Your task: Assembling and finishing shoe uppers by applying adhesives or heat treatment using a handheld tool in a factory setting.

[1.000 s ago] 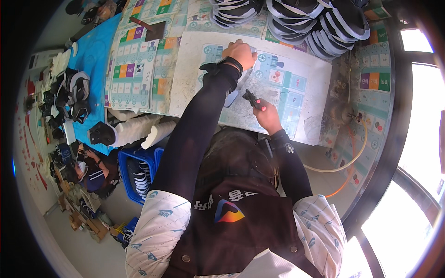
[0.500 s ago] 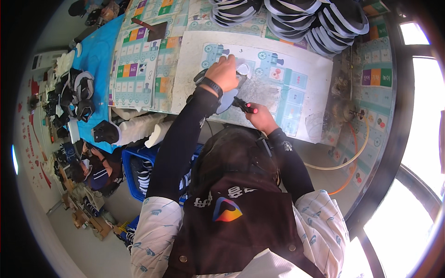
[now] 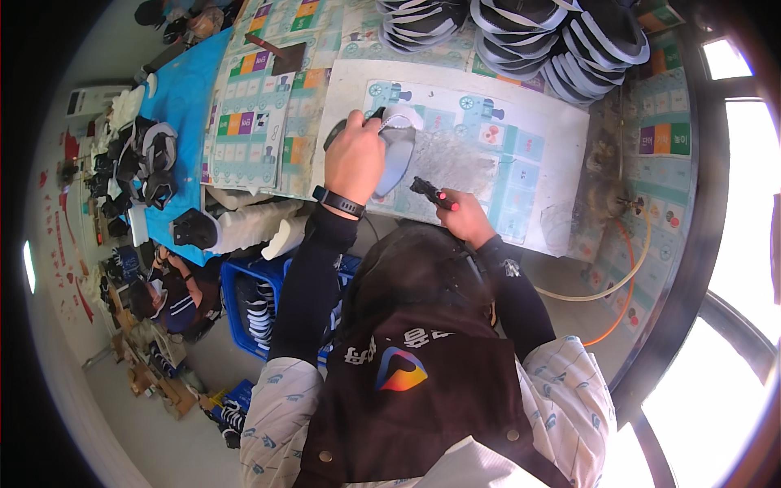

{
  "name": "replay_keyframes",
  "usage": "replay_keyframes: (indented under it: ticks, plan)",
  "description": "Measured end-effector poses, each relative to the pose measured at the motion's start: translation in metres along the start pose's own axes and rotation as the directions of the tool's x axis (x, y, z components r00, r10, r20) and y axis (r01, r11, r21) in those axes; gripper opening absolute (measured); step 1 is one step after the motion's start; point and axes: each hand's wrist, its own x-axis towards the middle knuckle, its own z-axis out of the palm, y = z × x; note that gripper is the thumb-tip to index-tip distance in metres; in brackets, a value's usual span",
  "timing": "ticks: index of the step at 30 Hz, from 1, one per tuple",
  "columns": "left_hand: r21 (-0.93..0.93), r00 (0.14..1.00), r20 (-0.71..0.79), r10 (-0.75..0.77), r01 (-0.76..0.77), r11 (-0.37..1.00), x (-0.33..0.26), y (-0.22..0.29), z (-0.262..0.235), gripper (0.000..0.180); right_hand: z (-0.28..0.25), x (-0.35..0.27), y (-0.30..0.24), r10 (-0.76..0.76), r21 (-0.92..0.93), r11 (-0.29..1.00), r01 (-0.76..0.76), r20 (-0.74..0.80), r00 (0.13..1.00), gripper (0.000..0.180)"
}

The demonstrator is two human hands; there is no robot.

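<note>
My left hand [image 3: 355,159] grips a grey and white shoe part [image 3: 396,146] and holds it just above the patterned white sheet [image 3: 521,163] on the bench. A black band sits on that wrist. My right hand [image 3: 465,218] is closed on a small tool with a red handle and black tip [image 3: 433,193], pointed toward the shoe part. Both forearms wear dark sleeves. My head and dark apron hide the near edge of the bench.
Stacks of black and white shoe uppers [image 3: 561,32] line the far edge. An orange hose [image 3: 626,285] and a pale hose run at the right. A blue crate [image 3: 252,301] stands below left. Another person [image 3: 167,297] sits at the left near dark shoes [image 3: 146,163].
My left hand has pulled back from the far side of the sheet toward me, bringing the shoe part with it. My right hand stayed near the sheet's front with the tool.
</note>
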Motion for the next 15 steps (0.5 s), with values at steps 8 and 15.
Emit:
replay_keyframes:
  ticks: [8, 15]
  plan:
    - [-0.186, 1.000, 0.008, -0.001, 0.003, 0.983, -0.004, -0.031, 0.039, 0.029, 0.013, 0.014, -0.006, -0.087, -0.167, 0.984, 0.067, -0.116, 0.989, 0.018]
    - [-0.235, 0.999, 0.037, 0.017, -0.008, 0.972, 0.002, -0.030, 0.044, 0.025, 0.026, 0.023, 0.004, -0.108, -0.189, 0.979, 0.075, -0.171, 0.979, 0.020]
